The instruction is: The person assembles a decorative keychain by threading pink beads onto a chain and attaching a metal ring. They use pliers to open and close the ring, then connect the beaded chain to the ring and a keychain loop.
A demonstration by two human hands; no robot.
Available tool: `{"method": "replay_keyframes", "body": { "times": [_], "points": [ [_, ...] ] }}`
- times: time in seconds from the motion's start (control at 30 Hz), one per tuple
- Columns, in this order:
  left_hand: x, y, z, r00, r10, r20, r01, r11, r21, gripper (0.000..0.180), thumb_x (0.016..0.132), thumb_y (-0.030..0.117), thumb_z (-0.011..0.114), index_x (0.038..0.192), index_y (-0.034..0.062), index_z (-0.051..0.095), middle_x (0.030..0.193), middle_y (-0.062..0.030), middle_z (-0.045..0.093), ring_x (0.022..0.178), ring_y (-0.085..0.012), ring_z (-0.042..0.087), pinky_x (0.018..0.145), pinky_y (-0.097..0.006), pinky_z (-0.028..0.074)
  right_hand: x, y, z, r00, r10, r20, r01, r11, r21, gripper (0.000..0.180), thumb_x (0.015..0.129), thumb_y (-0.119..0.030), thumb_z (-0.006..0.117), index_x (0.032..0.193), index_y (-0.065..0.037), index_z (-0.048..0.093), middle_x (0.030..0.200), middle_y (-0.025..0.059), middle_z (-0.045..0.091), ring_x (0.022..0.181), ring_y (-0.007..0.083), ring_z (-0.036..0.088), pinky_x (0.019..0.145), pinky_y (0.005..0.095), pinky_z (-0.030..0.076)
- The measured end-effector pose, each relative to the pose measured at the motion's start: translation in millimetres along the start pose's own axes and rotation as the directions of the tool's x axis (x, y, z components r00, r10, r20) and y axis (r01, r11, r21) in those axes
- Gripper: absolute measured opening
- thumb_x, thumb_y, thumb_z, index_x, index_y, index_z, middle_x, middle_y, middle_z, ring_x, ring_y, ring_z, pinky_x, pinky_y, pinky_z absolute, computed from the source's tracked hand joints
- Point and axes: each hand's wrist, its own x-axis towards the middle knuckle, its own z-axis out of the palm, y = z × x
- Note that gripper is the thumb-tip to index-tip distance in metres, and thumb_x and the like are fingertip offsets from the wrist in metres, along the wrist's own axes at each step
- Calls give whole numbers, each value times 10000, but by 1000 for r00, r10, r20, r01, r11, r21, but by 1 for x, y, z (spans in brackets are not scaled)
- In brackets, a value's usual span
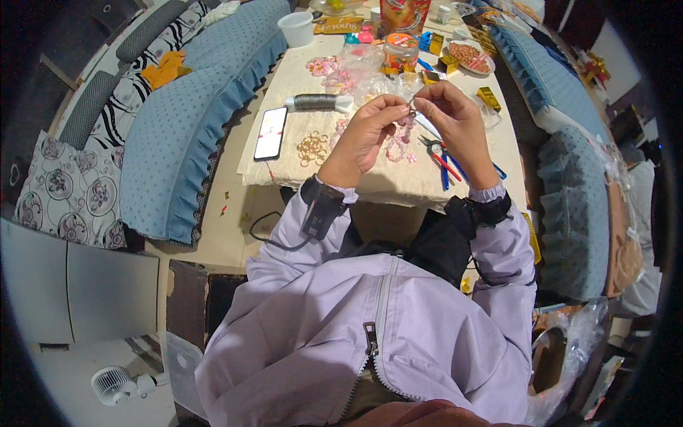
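Note:
Over the near part of the cloth-covered table, my left hand [364,135] and my right hand [452,117] meet, both closed in a pinch. Between the fingertips is a small dark-gold metal piece [412,110], too small to make out fully. A pink beaded strand [405,132] hangs below it from my left fingers, with more pink beads [397,148] on the cloth. Beside my right wrist lie red-handled pliers [444,162] and blue-handled pliers [455,167]. A heap of gold rings [313,148] sits left of my left hand.
A phone [271,133] and a spool of grey wire [315,102] lie at the left. Farther back are pink bead packets [326,67], an orange-lidded jar [400,52], a plate of small brown pieces [469,57] and a white tub [296,30]. Blue-covered sofas [186,107] flank the table.

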Motion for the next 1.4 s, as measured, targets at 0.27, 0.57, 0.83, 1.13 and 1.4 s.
{"method": "replay_keyframes", "body": {
  "times": [0.27, 0.57, 0.83, 1.13, 1.4],
  "points": [
    [0, -1, -5, 1000, 20, 7, -21, 998, 58, 115, 890, 142, 641, 998, 103, 644, 878, 32, 631, 808, -53, 557, 722, -212, 370, -1, -2, 1, 1000, 4, 4, -4, 1000, 22, 129, 909, -106, 666, 970, 3, 632, 835, 11, 647, 750, 61, 590, 657, 211, 475],
    [-7, -4, -47, 999, 22, -49, -18, 996, 89, 154, 888, 165, 646, 1017, 84, 624, 932, 15, 643, 843, -72, 559, 771, -224, 395, -4, 4, 5, 1000, 8, -9, -8, 998, -69, 127, 907, -124, 667, 944, -8, 629, 798, 1, 632, 725, 62, 576, 645, 214, 465],
    [-30, -6, -95, 972, -19, -235, 21, 1000, 6, 140, 896, 131, 646, 1010, 53, 625, 860, -29, 652, 754, -114, 604, 711, -248, 495, -7, 20, 7, 992, 127, -4, -127, 985, -119, 130, 914, -135, 659, 950, -13, 633, 796, 6, 644, 713, 56, 571, 638, 213, 460],
    [-18, -18, -79, 983, -123, -133, 118, 992, -47, 157, 903, 121, 653, 1029, 36, 614, 916, -42, 644, 858, -143, 632, 844, -275, 509, -3, 31, 14, 988, 139, 66, -137, 990, -37, 132, 911, -120, 665, 973, -10, 626, 805, 0, 643, 734, 54, 582, 639, 214, 472],
    [-15, -19, -56, 984, -169, -53, 163, 981, -105, 173, 897, 135, 669, 1037, 54, 609, 922, -25, 632, 884, -130, 623, 870, -278, 503, -1, 31, 21, 983, 137, 121, -128, 989, -79, 129, 899, -107, 670, 976, -11, 628, 826, 13, 643, 753, 69, 587, 663, 230, 486]
  ]
}}
